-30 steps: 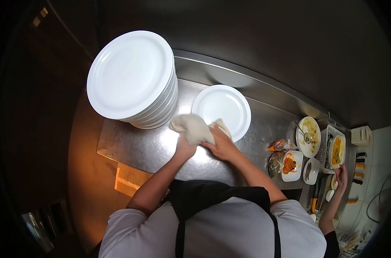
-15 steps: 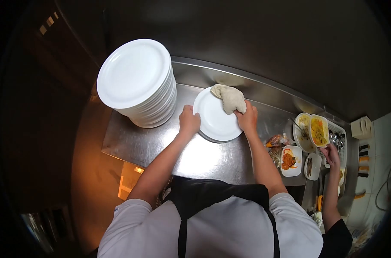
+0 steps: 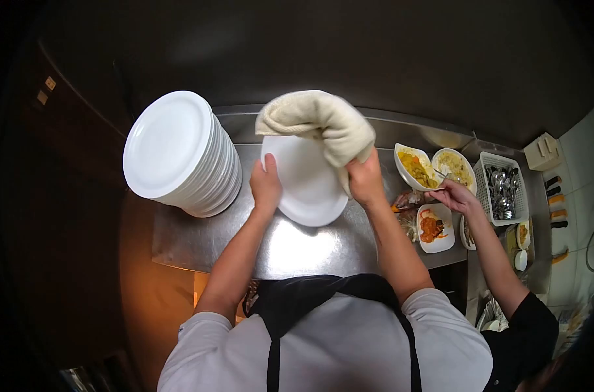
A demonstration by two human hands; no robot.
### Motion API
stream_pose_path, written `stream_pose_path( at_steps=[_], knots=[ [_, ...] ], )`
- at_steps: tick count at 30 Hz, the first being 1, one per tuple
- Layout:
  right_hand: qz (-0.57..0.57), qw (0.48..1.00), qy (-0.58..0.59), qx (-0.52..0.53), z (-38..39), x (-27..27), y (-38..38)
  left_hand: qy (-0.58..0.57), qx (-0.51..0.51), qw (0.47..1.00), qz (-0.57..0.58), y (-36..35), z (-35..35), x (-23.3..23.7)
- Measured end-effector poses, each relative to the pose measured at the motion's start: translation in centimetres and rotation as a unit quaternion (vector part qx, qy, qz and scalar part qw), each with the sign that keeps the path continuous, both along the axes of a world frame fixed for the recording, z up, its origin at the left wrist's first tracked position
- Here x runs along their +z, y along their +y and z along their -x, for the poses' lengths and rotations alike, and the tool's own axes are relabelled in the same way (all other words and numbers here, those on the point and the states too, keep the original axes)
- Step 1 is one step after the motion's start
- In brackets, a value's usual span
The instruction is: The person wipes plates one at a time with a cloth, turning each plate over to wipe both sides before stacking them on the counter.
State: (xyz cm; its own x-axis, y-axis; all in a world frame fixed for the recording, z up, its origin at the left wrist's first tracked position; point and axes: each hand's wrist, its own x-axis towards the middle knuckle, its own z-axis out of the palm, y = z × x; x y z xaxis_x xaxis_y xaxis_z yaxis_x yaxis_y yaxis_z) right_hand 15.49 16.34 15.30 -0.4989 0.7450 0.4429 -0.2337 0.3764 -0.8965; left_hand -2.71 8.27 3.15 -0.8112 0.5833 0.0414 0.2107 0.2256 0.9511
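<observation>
A white plate (image 3: 303,179) is in front of me over the steel counter, its far edge hidden under a cloth. My left hand (image 3: 266,186) is closed on the plate's left rim, thumb on the upper face. In my right hand (image 3: 365,179) is a bunched cream cloth (image 3: 316,117), which arches over the top of the plate. That hand is beside the plate's right edge; whether its fingers also touch the plate is hidden. A tall stack of white plates (image 3: 172,144) stands to the left of my left hand.
To the right, a co-worker's hand (image 3: 457,196) holds a tilted bowl of yellow food (image 3: 414,166) beside another food bowl (image 3: 454,166). Nearby are a dish of orange food (image 3: 434,228) and a cutlery basket (image 3: 503,189). Knives (image 3: 558,209) line the right wall.
My right hand has swung the cloth up and left over the plate's far edge. The plate looks tilted now. The co-worker's hand has moved left with the bowl of yellow food.
</observation>
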Motion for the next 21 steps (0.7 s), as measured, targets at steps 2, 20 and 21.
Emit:
stream_pose_path(
  at_steps=[2,20,21],
  knots=[
    [0.188,0.981,0.022,0.029,1.2,-0.3,0.4,-0.022,-0.047,0.998,-0.040,0.1,-0.6,-0.6],
    [-0.219,0.975,-0.032,-0.030,3.0,0.1,-4.9,-0.051,-0.210,0.961,-0.174,-0.1,-6.1,-2.7],
    [0.054,0.998,0.035,0.018,4.2,0.6,-6.0,-0.045,-0.188,0.950,-0.245,-0.3,-6.4,-0.3]
  ],
)
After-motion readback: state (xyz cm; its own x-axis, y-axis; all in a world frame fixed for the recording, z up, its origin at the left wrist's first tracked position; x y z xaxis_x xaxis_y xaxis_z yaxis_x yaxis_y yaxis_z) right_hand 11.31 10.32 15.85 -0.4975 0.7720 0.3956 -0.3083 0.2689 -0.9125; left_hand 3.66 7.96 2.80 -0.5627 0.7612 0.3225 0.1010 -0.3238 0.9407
